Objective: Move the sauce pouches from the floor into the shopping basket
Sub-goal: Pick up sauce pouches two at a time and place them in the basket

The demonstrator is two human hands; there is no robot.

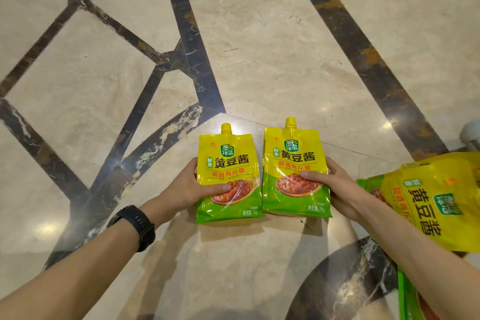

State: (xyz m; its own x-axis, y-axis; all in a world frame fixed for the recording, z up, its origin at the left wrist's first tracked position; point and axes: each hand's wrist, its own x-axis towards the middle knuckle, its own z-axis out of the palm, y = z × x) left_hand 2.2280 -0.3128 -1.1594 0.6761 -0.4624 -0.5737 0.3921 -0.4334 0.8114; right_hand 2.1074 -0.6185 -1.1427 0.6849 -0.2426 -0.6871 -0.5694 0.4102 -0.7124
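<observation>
Hands both full: left hand (181,187) grips left sauce pouch (227,163), right hand (335,187) grips right sauce pouch (294,161).

This looks like a grand indoor hall or lobby, though whether it belongs to a home or a public building cannot be told. The floor (259,47) is polished beige marble that shows bright glints of light. It is inlaid with dark veined stone bands (192,41) forming straight borders and angled geometric patterns.
</observation>
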